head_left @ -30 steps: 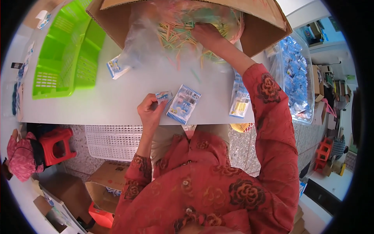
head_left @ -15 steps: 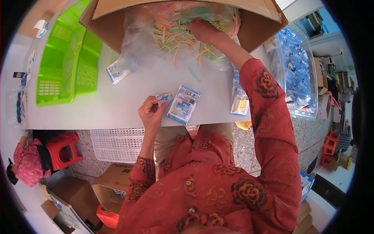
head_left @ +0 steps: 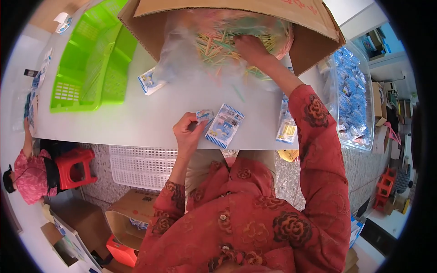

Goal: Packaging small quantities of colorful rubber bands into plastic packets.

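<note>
My left hand pinches a small blue-and-white packet just above the near part of the table. Beside it lies a larger flat blue-and-white packet. My right hand reaches into a heap of thin pastel sticks, pink, yellow and green. Its fingers are bent down among the sticks, and the fingertips are hidden, so what they grip does not show. The sticks lie in a clear plastic bag that spills out of a cardboard box tipped toward me.
A green plastic basket stands at left, with another packet nearby. More packets lie beside my right sleeve. At right, a clear bin holds many blue packets. A white crate sits below the table; a person is at far left.
The view has shifted, so the table and its things appear farther right. My right hand stays among the sticks, slightly nearer to me. My left hand still pinches the small packet.
</note>
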{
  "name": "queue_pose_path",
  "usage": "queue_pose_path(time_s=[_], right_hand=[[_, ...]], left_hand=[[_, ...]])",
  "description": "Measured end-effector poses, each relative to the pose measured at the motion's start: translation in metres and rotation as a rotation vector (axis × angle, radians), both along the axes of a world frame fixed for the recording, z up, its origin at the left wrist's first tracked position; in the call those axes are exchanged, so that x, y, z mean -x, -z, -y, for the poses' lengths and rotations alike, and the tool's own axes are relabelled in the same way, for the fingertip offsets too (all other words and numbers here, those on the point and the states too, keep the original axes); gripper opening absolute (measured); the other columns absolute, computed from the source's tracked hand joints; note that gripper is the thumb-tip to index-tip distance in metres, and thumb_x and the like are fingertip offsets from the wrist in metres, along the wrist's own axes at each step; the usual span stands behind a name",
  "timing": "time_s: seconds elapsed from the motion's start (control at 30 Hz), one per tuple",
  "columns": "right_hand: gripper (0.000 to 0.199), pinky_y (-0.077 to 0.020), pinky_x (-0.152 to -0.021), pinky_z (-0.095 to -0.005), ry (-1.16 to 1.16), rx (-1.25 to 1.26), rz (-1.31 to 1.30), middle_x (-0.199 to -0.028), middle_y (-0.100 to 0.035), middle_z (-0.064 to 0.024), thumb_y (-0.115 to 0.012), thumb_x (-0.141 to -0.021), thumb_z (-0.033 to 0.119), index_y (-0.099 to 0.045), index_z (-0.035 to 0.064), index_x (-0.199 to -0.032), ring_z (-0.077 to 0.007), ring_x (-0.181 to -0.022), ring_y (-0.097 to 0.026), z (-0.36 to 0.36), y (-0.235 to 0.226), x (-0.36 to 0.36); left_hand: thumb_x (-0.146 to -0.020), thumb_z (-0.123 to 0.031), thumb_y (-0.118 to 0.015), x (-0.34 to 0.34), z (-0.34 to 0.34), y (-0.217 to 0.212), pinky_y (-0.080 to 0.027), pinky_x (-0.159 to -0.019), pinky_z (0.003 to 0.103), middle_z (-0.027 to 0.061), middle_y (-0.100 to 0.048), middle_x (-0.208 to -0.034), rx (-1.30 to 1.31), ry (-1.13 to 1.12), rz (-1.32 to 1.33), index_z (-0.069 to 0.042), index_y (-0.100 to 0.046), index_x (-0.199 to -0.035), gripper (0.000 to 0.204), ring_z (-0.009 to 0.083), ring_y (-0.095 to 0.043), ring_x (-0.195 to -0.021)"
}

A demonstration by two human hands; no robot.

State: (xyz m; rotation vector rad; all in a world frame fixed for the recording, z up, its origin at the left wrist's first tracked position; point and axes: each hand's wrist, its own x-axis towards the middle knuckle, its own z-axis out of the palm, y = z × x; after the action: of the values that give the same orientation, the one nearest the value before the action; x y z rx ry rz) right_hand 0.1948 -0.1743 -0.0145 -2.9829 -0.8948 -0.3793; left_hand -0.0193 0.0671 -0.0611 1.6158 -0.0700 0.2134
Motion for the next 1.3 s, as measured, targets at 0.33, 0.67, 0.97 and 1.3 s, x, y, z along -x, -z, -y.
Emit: queue_pose_path(time_s=[0.33, 0.67, 0.97, 1.3], right_hand=[[0.018, -0.0522, -0.075, -0.0408, 0.074, -0.078, -0.071, -0.09, -0.064, -0.0185, -0.055, -0.072, 0.001, -0.064, 0.0031, -0.087, -0.0322, -0.088, -0.063, 0.014, 0.0, -0.003], [0.013, -0.0415, -0.053, -0.022, 0.197, -0.94, -0.514, -0.064, -0.056, -0.0056, -0.063, -0.082, 0.014, -0.064, 0.0048, -0.091, -0.0056, -0.055, -0.05, 0.033, -0.052, 0.081], [0.006, -0.0386, -0.05, -0.0232, 0.074, -0.876, -0.307, -0.061, -0.052, -0.0011, -0.063, -0.082, 0.007, -0.062, 0.0046, -0.086, -0.0056, -0.053, -0.046, 0.016, 0.004, 0.177], [0.006, -0.042, -0.058, -0.0183, -0.113, -1.324, -0.761, -0.082, -0.058, 0.0015, -0.063, -0.084, 0.004, -0.061, 0.0017, -0.089, -0.0044, -0.068, -0.053, -0.013, -0.129, 0.217]], left_hand=[[-0.077, 0.007, -0.066, -0.002, 0.003, -0.005, -0.036, -0.061, 0.019, -0.0019, -0.055, -0.079, 0.077, 0.022, -0.045, 0.002, -0.061, -0.08, 0.008, 0.0042, -0.045, -0.071], [-0.076, 0.006, -0.068, 0.001, 0.001, 0.0, -0.036, -0.061, 0.018, -0.0026, -0.057, -0.079, 0.07, 0.015, -0.036, 0.001, -0.063, -0.082, 0.009, 0.0032, -0.045, -0.068], [-0.077, 0.008, -0.066, -0.002, 0.002, -0.002, -0.04, -0.068, 0.02, 0.0003, -0.061, -0.085, 0.044, 0.07, 0.023, 0.003, -0.064, -0.086, 0.011, 0.0045, -0.05, -0.076], [-0.073, 0.01, -0.068, 0.021, 0.033, -0.042, -0.042, -0.07, 0.022, 0.0028, -0.06, -0.08, 0.101, 0.195, 0.077, 0.003, -0.065, -0.084, 0.013, 0.0085, -0.053, -0.076]])
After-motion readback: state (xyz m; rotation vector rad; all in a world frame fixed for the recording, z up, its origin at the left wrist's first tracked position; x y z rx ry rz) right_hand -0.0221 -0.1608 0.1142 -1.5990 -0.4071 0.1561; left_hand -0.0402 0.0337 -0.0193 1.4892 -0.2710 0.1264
